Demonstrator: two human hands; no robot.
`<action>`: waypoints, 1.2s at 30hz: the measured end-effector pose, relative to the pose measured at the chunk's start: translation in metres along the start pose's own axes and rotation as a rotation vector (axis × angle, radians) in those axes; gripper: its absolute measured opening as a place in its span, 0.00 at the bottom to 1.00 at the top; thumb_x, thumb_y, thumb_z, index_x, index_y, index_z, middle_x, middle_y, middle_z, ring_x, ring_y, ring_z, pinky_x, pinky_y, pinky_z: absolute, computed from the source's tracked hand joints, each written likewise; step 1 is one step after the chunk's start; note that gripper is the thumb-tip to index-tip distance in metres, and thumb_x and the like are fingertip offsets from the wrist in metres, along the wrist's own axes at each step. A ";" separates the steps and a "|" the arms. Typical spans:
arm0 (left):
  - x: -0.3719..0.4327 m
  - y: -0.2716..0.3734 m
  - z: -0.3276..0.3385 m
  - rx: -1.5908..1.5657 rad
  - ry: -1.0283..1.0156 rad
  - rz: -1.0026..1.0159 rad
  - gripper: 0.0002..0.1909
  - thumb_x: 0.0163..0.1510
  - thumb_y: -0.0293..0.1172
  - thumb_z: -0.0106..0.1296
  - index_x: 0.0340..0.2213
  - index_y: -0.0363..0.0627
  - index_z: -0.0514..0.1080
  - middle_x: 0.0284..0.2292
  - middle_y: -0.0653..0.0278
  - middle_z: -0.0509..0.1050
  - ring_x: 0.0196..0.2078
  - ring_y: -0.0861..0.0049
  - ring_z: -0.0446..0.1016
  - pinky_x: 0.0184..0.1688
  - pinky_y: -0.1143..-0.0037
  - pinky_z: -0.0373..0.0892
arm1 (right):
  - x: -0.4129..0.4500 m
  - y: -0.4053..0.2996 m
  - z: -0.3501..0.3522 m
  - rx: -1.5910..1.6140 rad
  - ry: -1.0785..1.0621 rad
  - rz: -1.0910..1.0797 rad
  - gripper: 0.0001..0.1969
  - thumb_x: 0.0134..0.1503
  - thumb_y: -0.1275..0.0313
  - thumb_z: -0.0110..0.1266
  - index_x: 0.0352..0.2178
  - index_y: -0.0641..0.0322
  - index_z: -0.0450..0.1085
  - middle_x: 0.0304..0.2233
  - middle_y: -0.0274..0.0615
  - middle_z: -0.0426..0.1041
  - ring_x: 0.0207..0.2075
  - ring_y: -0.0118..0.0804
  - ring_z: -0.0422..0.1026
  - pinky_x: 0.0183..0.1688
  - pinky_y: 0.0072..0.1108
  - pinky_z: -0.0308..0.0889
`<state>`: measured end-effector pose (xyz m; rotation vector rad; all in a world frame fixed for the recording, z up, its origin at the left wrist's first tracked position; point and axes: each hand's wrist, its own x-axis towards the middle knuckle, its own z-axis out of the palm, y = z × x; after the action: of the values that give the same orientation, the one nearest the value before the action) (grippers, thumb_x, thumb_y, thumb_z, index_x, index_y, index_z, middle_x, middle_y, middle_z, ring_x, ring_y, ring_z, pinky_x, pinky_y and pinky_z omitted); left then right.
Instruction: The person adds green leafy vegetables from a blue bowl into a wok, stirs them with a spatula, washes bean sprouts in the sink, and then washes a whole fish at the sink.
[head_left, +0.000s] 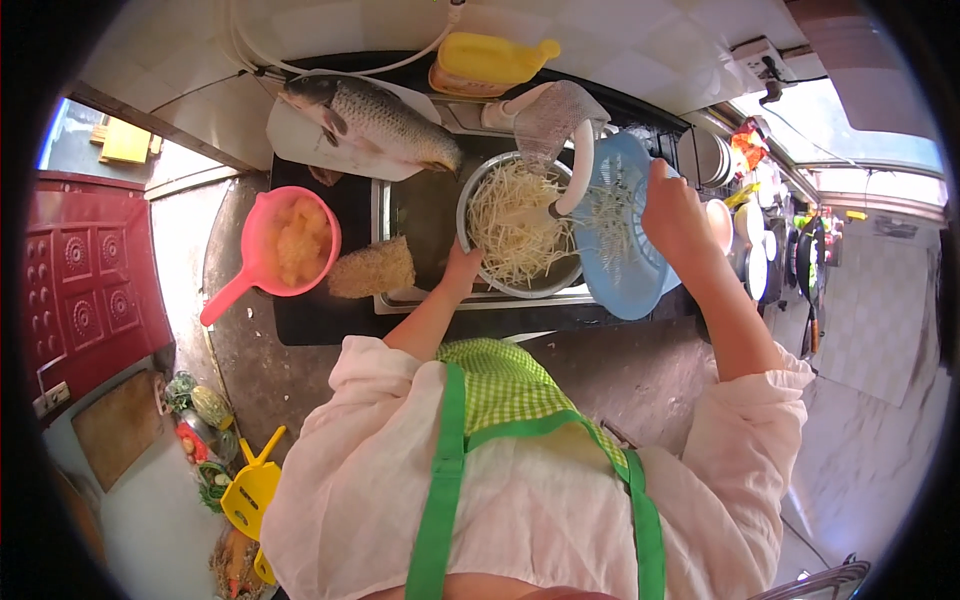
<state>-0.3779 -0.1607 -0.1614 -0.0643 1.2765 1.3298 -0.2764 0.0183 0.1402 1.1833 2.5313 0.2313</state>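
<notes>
A round metal basin (463, 217) full of bean sprouts (517, 225) stands over the sink (416, 225). My left hand (463, 266) grips its lower left rim, fingers hidden beneath. My right hand (667, 214) holds the far right edge of a blue plastic colander (619, 292), which tilts against the basin's right side, with some sprouts clinging inside. A white faucet (583, 161), partly wrapped in bubble-textured plastic, reaches over the basin. Left of the sink lies a loofah sponge (373, 268).
A whole fish (386, 124) lies on a white board (289, 142) at the back left. A pink long-handled dipper (251, 274) with yellowish contents stands at the left. Behind the sink is a yellow bottle (487, 64); plates (705, 157) stand at the right.
</notes>
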 end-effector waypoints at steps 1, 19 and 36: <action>-0.001 -0.002 0.000 0.015 -0.030 0.014 0.29 0.54 0.27 0.38 0.55 0.53 0.42 0.46 0.54 0.60 0.42 0.60 0.67 0.36 0.61 0.72 | -0.003 -0.002 -0.002 -0.024 -0.006 -0.007 0.13 0.43 0.78 0.47 0.31 0.70 0.54 0.22 0.59 0.70 0.28 0.50 0.73 0.28 0.31 0.70; -0.010 0.002 0.014 0.057 -0.047 -0.009 0.28 0.54 0.27 0.38 0.55 0.50 0.43 0.46 0.53 0.59 0.42 0.60 0.66 0.36 0.60 0.70 | -0.019 0.009 -0.010 -0.105 0.110 -0.002 0.08 0.47 0.77 0.40 0.32 0.65 0.57 0.23 0.57 0.70 0.27 0.54 0.72 0.27 0.36 0.68; -0.017 -0.001 0.017 0.072 0.009 -0.081 0.30 0.54 0.26 0.38 0.55 0.52 0.40 0.47 0.53 0.58 0.43 0.59 0.65 0.38 0.59 0.68 | -0.050 0.033 0.011 0.127 0.197 -0.005 0.18 0.45 0.81 0.41 0.41 0.68 0.56 0.39 0.60 0.63 0.31 0.53 0.71 0.31 0.32 0.68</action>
<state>-0.3621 -0.1605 -0.1432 -0.0715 1.3152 1.2143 -0.2192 0.0014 0.1506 1.2572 2.7548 0.1977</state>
